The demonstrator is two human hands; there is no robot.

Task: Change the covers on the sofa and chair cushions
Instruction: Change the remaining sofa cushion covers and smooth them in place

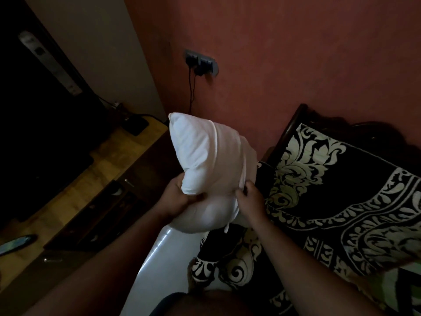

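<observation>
A white cushion (205, 160) is held upright in the air, left of the sofa (341, 190) draped in black-and-cream patterned fabric. Its lower left edge is gripped by the left hand (175, 197); the white fabric at its right side is pinched by the right hand (249, 197). A wall socket (200, 62) is seen beyond.

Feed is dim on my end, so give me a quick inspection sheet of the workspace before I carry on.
Surface: sofa draped in black-and-cream patterned fabric.
Job's things: white cushion held up in the air, a white cover partly over it.
Clutter: dark flat device on the wooden cabinet.
Grippers: left hand grips the cushion's lower end; right hand pinches the cover's edge.
Cables: black cord hangs from the wall socket.
Surroundings: reddish wall, very dim light.
</observation>
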